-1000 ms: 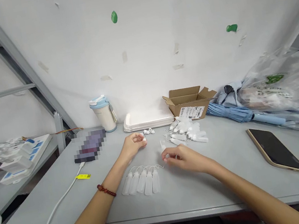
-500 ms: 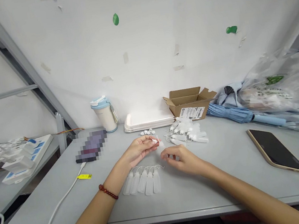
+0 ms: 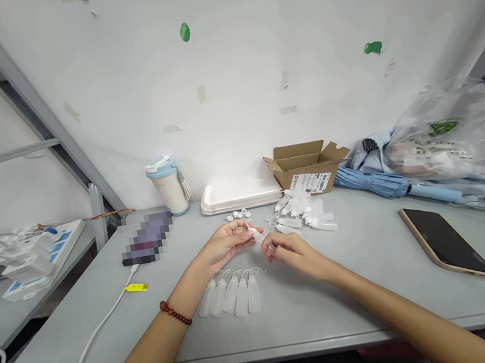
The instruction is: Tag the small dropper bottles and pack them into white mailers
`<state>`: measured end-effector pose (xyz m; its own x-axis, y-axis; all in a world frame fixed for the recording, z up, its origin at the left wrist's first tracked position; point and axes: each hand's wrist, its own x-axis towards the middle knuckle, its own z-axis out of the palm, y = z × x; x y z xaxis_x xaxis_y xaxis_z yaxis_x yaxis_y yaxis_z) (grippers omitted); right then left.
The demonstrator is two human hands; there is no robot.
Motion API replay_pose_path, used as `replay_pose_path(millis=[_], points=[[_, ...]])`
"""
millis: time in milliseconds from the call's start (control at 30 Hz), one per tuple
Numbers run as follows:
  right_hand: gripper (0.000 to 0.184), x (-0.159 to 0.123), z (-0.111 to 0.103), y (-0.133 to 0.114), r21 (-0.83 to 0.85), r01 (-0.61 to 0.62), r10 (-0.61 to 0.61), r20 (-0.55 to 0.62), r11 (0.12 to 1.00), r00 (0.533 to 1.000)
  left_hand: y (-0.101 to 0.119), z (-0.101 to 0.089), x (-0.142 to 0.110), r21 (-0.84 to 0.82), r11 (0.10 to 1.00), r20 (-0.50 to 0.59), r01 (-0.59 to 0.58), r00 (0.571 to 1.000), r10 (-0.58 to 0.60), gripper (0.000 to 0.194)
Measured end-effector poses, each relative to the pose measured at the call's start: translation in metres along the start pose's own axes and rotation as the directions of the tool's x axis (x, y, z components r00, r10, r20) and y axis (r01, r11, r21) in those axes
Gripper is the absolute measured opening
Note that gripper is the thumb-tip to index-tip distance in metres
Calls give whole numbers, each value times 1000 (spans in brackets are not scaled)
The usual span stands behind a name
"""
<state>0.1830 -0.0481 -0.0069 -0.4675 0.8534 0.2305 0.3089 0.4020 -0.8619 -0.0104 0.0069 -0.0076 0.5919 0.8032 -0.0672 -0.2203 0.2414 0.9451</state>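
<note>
Between my two hands is a small translucent squeeze bottle (image 3: 258, 236) with a white top. My left hand (image 3: 227, 243) pinches it by the top end, and the fingers of my right hand (image 3: 289, 251) are closed around its lower end. Just below my hands, several similar bottles (image 3: 230, 295) lie side by side in a row, thin white tubes curving from their tops. Beyond my right hand rests a loose heap of such bottles (image 3: 306, 211). A few small white caps (image 3: 238, 214) lie past my left fingers.
At the back stand a cup (image 3: 169, 187), a stack of white trays (image 3: 240, 195) and an open cardboard box (image 3: 308, 170). A blue umbrella (image 3: 377, 182) and a phone (image 3: 445, 241) lie right. A blurred-screen device (image 3: 147, 239) with a cable and a power strip (image 3: 46, 261) are left.
My right fingers have moved in and closed on the bottle's lower end. The bottle tilts more toward my right hand. A hand at the far left edge has left view.
</note>
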Motion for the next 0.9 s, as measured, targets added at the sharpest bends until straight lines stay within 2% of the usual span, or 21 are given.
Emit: replay_pose_path(millis=[167, 267, 433, 900], points=[[8, 3, -3, 4, 166, -51, 64, -75, 985, 995, 1, -1, 0, 42, 999, -52, 27, 998, -25, 25], [15, 5, -5, 7, 203, -88, 110, -100, 975, 989, 1, 1, -1, 94, 994, -63, 54, 997, -48, 27], [25, 6, -6, 9, 229, -82, 109, -108, 970, 988, 0, 7, -2, 159, 986, -47, 59, 998, -52, 26], [33, 5, -2, 12, 24, -139, 141, -115, 990, 983, -2, 7, 1, 216, 975, -153, -57, 984, 92, 23]])
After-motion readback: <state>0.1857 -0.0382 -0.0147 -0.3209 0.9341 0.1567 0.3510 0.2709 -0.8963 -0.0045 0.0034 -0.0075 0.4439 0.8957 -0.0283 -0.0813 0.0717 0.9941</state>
